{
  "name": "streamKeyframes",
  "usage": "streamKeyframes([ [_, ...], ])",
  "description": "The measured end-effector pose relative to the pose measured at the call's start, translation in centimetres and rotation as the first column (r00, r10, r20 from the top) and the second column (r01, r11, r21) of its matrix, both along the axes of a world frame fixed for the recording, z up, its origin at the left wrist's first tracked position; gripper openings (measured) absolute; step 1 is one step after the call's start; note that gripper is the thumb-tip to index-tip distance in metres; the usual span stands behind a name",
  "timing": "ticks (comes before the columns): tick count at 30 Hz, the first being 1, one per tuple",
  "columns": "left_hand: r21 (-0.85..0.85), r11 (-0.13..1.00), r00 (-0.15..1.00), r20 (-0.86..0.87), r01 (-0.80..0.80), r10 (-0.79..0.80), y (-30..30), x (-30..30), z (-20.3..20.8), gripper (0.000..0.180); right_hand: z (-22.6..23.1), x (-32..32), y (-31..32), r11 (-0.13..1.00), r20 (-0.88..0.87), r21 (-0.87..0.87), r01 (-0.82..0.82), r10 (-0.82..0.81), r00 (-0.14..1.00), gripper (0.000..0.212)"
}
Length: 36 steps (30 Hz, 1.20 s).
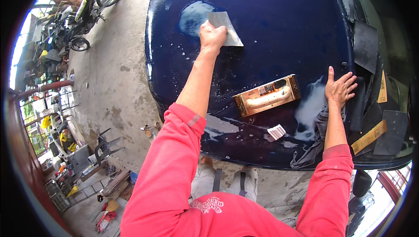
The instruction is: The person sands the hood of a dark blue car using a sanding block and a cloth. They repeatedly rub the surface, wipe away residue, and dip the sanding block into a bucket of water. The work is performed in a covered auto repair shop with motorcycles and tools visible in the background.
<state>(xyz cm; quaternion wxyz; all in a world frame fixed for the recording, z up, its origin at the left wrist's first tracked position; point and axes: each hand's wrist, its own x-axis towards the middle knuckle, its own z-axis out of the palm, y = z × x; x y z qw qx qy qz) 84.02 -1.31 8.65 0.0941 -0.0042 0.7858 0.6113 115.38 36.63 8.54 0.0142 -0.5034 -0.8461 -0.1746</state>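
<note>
My left hand (212, 36) is closed on a grey sheet of sandpaper (232, 34), which lies against the wet, dark blue car hood (279, 27). Just beyond that hand is a dull, pale sanded patch (194, 18). My right hand (339, 89) rests with fingers spread near the hood's right edge, holding nothing. Its heel is close to a crumpled dark grey cloth (321, 134). Between my arms sits a gold-coloured sanding block with a handle (268, 96). Nearer to me lies a small white ribbed block (276, 132).
Dark sheets (365, 45) and two yellowish strips (369, 137) lie by the windshield at right. A motorcycle (89, 8) stands on the concrete floor (113, 75) at far left. Closer on that side are a dark metal stand (104, 145) and a ladder (89, 190).
</note>
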Motion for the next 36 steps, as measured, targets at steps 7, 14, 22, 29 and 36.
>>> streamKeyframes([
  [7,-0.118,0.988,0.99,0.094,-0.098,0.109,0.6,-2.4,0.3,0.035,0.3,-0.1,-0.3,1.0,-0.009,-0.024,0.002,-0.002,1.0,0.117],
  [14,-0.099,0.992,0.996,0.032,-0.081,0.084,0.4,-2.5,1.2,0.033,0.4,-0.1,-0.4,0.999,-0.007,-0.033,0.004,-0.004,1.0,0.117],
  [22,-0.255,0.964,0.997,0.0,-0.077,0.08,2.5,-3.9,0.8,0.034,0.6,-0.1,-0.6,0.999,0.002,-0.041,0.009,-0.009,1.0,0.116],
  [29,-0.049,0.994,0.99,-0.105,-0.097,0.092,1.8,-3.2,-0.3,0.033,0.4,-0.1,-0.5,0.999,-0.003,-0.035,0.005,-0.006,1.0,0.117],
  [36,-0.181,0.971,0.987,-0.007,-0.158,0.159,2.2,-5.0,-0.5,0.034,0.5,-0.1,-0.6,0.999,-0.009,-0.032,0.007,-0.007,1.0,0.116],
])
